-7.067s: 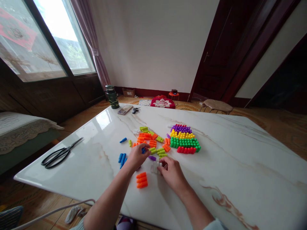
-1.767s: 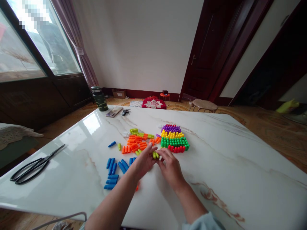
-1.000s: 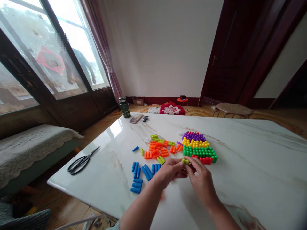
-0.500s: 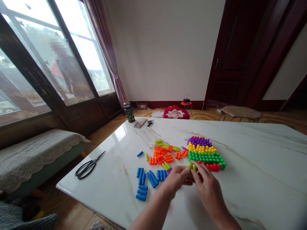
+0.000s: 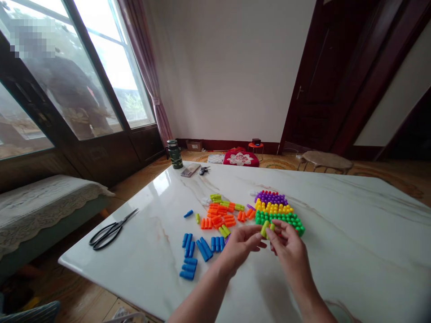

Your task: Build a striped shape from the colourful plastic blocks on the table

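Observation:
Both hands meet above the white marble table (image 5: 336,233), pinching small lime-green plastic pegs (image 5: 265,229) between them. My left hand (image 5: 239,244) grips from the left, and my right hand (image 5: 289,249) closes on them from the right. Just behind the hands lies a joined block of pegs in purple, yellow, green and red rows (image 5: 274,211). Loose orange pegs (image 5: 220,214) and lime ones lie to the left of it. Blue pegs (image 5: 197,249) lie in groups nearer the table's front left.
Black scissors (image 5: 109,229) lie near the table's left edge. A camouflage flask (image 5: 174,154), a phone (image 5: 190,169) and keys (image 5: 204,170) sit at the far corner. A bench with a lace cover (image 5: 43,206) stands at left. A person stands outside the window (image 5: 63,94).
The hands have lifted the lime-green pegs a little and tilted them. The view has shifted slightly; earlier the hands were gathering pegs lower on the table.

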The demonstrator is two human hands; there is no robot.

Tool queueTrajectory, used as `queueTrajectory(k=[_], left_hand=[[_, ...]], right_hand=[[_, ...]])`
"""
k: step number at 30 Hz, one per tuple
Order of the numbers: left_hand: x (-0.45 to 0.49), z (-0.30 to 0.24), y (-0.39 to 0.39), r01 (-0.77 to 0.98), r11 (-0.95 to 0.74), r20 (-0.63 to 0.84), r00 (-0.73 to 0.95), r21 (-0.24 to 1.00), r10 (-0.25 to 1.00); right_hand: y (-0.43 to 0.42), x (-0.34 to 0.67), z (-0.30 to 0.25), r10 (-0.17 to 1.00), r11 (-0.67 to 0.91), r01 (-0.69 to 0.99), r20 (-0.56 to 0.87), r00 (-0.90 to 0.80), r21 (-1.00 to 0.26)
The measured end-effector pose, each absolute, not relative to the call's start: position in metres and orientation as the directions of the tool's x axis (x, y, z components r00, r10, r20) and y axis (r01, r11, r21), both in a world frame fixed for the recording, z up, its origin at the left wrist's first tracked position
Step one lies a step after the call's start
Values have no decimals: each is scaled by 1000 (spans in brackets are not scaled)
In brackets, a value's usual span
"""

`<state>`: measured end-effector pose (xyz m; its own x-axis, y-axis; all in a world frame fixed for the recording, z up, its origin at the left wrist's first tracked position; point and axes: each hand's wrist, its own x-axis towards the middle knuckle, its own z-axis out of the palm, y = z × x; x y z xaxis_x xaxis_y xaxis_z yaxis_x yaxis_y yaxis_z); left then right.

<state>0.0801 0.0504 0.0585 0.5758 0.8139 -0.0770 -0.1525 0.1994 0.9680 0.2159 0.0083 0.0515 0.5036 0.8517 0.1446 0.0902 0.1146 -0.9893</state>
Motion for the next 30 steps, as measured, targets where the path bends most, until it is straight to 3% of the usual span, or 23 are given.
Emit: queueTrajectory(k=[7,20,25,30], left_hand=[[84,53,50,-182,61,51,553,981,832],[85,45,52,-290,190,-47,438,938,898],[84,38,53,-253,158,-30,445,955,895],[84,34,54,-239,137,-15,449,961,893]], right_hand=[[3,208,47,890,93,190,167,425,-977],[1,208,45,866,128,310,258,429,-942],[-1,210,44,853,147,410,325,409,-900],[-1,209,44,852,139,376,304,426,-916]])
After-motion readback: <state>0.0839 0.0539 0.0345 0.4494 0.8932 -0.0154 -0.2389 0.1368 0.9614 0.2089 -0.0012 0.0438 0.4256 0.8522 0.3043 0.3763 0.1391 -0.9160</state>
